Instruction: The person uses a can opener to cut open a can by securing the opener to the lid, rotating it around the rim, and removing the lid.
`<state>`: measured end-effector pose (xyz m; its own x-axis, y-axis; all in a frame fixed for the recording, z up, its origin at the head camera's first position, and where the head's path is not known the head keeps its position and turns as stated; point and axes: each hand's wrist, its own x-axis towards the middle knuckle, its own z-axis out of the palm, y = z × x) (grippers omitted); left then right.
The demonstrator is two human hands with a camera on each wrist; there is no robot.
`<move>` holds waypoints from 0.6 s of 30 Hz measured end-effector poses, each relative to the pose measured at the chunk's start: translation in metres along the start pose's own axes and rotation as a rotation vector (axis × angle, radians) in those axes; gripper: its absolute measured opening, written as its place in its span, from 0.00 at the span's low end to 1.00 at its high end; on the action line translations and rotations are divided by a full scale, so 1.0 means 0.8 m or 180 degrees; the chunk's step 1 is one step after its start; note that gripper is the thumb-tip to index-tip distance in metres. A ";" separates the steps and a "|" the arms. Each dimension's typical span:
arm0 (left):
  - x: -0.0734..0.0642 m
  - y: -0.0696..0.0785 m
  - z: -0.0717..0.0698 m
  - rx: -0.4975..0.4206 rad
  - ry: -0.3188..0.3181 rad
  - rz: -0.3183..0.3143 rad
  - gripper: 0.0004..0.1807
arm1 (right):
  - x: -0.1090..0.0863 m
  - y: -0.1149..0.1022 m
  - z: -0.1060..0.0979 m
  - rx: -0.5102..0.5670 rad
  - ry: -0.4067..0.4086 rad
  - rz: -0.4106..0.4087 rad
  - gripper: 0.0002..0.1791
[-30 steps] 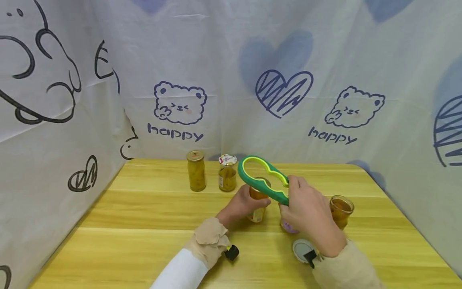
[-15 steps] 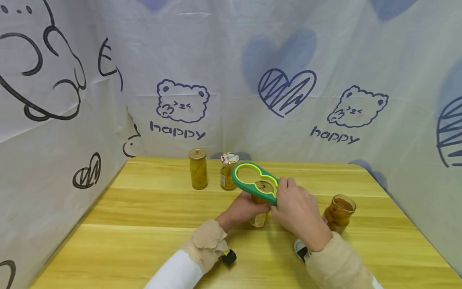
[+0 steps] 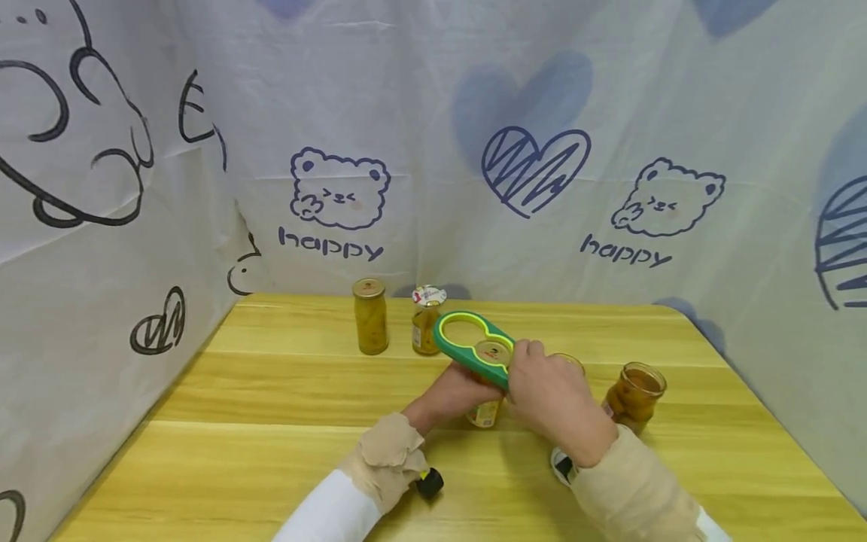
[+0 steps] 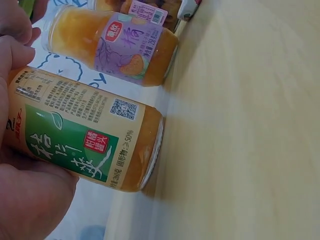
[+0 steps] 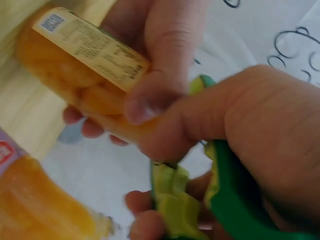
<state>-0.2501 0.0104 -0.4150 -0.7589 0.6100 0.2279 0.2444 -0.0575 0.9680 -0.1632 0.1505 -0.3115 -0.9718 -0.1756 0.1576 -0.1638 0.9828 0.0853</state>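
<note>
My left hand (image 3: 455,397) grips a glass jar of orange fruit (image 3: 485,414) around its side; its label (image 4: 70,135) is cream and green. The jar stands on the wooden table. In my right hand (image 3: 552,395) is a green jar opener (image 3: 467,360) with a lime inner edge and scalloped openings. The smaller opening, nearer the hand, surrounds the jar's gold lid (image 3: 492,352). In the right wrist view the right fingers curl around the opener's handles, close to the left thumb. Part of the jar's upper side is hidden by the opener and hands.
Beyond the right hand stands a jar with a purple label (image 4: 127,47), mostly hidden in the head view. An uncovered fruit jar (image 3: 634,400) is farther right. Two lidded jars, a tall one (image 3: 370,325) and a shorter one (image 3: 424,331), stand at the back left.
The opener has come down and left from above the jar, and now sits level around its lid. My right hand moved left with it, and my left hand stays on the jar.
</note>
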 end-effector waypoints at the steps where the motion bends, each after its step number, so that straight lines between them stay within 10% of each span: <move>1: 0.000 0.000 0.000 0.0001 -0.0008 -0.0008 0.26 | 0.000 -0.001 0.000 -0.0015 0.0010 -0.0005 0.20; 10: 0.003 -0.002 0.000 -0.0075 -0.0028 -0.0113 0.28 | -0.001 -0.002 0.023 -0.0536 0.1047 -0.0245 0.14; 18: 0.003 -0.004 -0.005 -0.0042 -0.0136 -0.0174 0.27 | 0.002 0.003 0.024 -0.0561 0.0944 -0.0314 0.18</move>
<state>-0.2551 0.0089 -0.4167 -0.7444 0.6458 0.1700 0.1950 -0.0333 0.9802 -0.1686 0.1537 -0.3297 -0.8569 -0.3035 0.4166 -0.1973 0.9399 0.2787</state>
